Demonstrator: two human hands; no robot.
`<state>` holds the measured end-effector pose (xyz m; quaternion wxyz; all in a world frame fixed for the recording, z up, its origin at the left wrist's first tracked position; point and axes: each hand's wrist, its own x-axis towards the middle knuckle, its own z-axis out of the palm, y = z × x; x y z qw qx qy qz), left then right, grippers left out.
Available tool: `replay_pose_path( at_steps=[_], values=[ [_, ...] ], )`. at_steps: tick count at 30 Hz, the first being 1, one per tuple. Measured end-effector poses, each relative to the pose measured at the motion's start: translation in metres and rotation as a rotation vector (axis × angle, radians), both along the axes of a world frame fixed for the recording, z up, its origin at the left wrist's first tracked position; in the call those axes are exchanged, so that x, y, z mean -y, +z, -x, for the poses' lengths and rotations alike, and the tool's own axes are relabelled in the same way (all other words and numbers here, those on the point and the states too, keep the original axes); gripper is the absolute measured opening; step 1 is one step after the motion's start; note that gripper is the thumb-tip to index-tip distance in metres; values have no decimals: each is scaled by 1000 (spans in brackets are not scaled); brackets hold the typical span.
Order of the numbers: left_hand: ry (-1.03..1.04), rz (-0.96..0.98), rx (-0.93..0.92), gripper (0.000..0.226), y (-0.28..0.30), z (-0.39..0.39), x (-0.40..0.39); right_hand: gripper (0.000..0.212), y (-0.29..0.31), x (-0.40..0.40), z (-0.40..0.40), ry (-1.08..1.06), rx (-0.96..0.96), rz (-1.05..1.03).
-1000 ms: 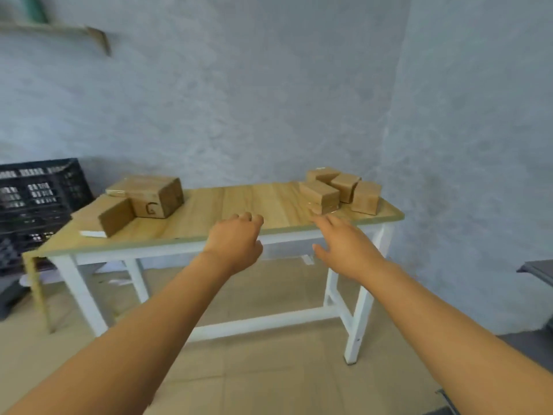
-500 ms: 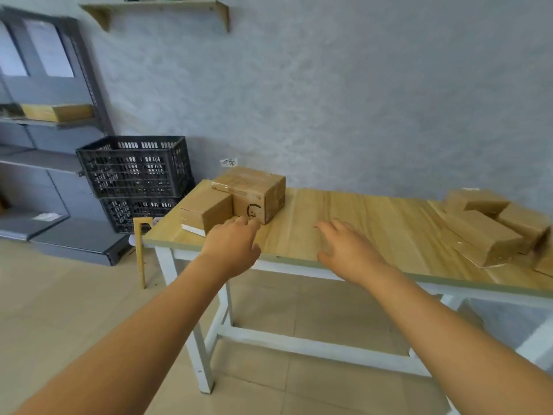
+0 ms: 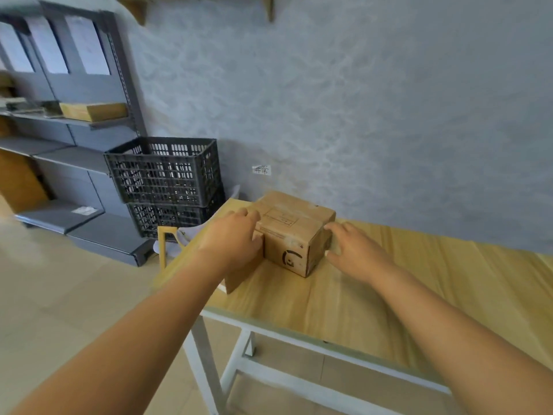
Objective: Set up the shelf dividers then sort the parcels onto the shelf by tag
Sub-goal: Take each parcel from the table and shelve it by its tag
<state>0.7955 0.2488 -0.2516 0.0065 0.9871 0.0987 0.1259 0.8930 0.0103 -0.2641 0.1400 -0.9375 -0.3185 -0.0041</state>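
two black crates (image 3: pixel 164 172) stand stacked on the floor against a grey wall (image 3: pixel 359 100), the upper one skewed on the lower. a small white label (image 3: pixel 262 170) with dark marks is stuck low on the wall. a wooden wall ledge (image 3: pixel 203 1) runs along the top edge. below, a pale tiled floor (image 3: pixel 59 295). a yellow frame (image 3: pixel 165 244) stands beside the crates.

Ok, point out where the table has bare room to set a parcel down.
Bare wood runs from the lettered box and the right hand out to the table's right end and near edge. The left corner is crowded: the smaller box under the left hand abuts the lettered one.
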Motion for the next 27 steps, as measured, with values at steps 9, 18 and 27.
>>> replay_pose_path(
  at_steps=[9, 18, 27],
  values=[
    [-56, 51, 1, 46, -5, -96, -58, 67, -19, -50, -65, -339, -340, -302],
    [-15, 640, -315, 61, -22, -153, -78, 80, -40, -74, -80, -477, -684, -386],
    [24, 638, -445, 66, -22, -170, -85, 61, -42, -66, -80, -457, -828, -483]
  ],
)
